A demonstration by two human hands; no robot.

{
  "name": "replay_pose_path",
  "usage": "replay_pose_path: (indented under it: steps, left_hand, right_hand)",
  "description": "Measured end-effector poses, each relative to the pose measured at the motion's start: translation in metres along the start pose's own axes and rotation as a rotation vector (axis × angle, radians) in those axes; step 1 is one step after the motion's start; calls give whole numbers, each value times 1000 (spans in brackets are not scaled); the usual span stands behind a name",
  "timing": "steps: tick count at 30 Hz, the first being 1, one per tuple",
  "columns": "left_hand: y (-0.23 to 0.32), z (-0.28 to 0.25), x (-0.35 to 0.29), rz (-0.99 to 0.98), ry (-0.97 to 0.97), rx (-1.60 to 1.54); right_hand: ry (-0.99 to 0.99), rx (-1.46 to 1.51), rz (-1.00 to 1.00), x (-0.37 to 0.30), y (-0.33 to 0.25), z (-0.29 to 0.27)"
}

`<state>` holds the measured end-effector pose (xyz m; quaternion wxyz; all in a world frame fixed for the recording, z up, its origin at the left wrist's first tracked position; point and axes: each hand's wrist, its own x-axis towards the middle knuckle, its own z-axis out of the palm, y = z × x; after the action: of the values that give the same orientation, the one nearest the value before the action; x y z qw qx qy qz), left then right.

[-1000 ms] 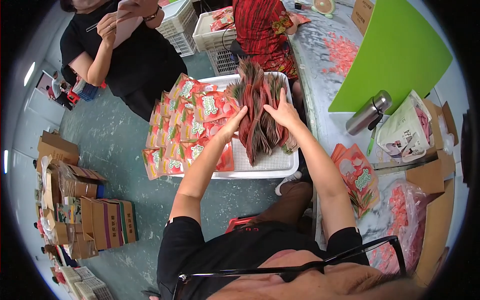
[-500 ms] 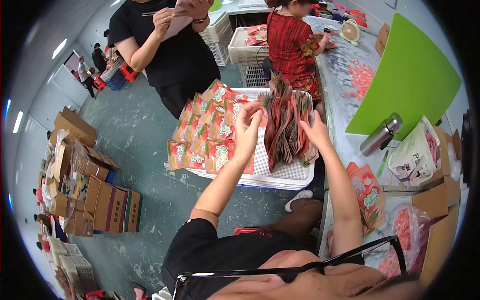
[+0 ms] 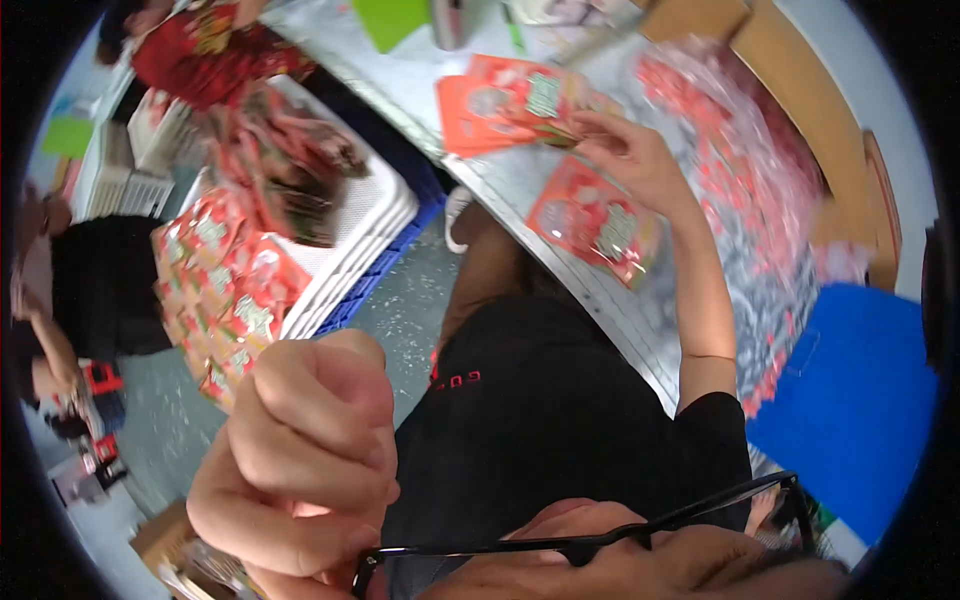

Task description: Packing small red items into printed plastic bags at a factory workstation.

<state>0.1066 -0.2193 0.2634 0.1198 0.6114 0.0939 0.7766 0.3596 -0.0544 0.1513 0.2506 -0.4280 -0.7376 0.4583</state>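
My left hand [image 3: 300, 450] is raised close in front of me, its fingers curled into a loose fist with nothing showing in it. Over the marbled table, my right hand [image 3: 635, 165] has its thumb and fingers closed on the end of several fanned red pouches [image 3: 490, 105]. Another red printed pouch [image 3: 600, 220] lies flat just below that hand. On the white mesh tray [image 3: 375, 200] to the left rest a bundle of empty-looking flat pouches [image 3: 290, 170], somewhat blurred, and rows of filled red pouches [image 3: 225, 270].
Loose pink-red small packets [image 3: 740, 190] spill from a clear plastic bag beside a cardboard box [image 3: 800, 80]. A blue panel [image 3: 850, 400] stands at the right. A person in black [image 3: 110, 280] stands left; a person in red [image 3: 200, 55] sits at the far left.
My view has swung to the right. Both hands have left the pouch bundle on the tray; the left came up close and curled, the right went to pouches on the table.
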Motion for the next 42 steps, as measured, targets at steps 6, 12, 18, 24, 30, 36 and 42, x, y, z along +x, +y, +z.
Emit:
replay_pose_path:
  steps: [6, 12, 18, 24, 30, 36, 42]
  left_hand:
    - [-24, 64, -18, -17, -33, -273]
    - [-122, 127, -96, -528, -1004, 176]
    - [-204, 149, -208, -484, -1743, 540]
    - [-213, 151, -219, -523, -1877, 526]
    - [-209, 138, -219, -484, -1660, 510]
    - [-200, 122, -202, -569, -1362, 451]
    - [-200, 89, -200, -995, -677, -23]
  right_hand:
    - [385, 46, 253, -164, 84, -70]
    - [620, 181, 420, -269, 136, -65]
    - [1176, -274, 529, -323, 185, -32]
    - [1063, -796, 393, -276, 238, -29]
    - [798, -895, 418, -194, 243, -67]
    - [730, -932, 426, -134, 264, -89]
    - [692, -697, 288, -151, 248, -45]
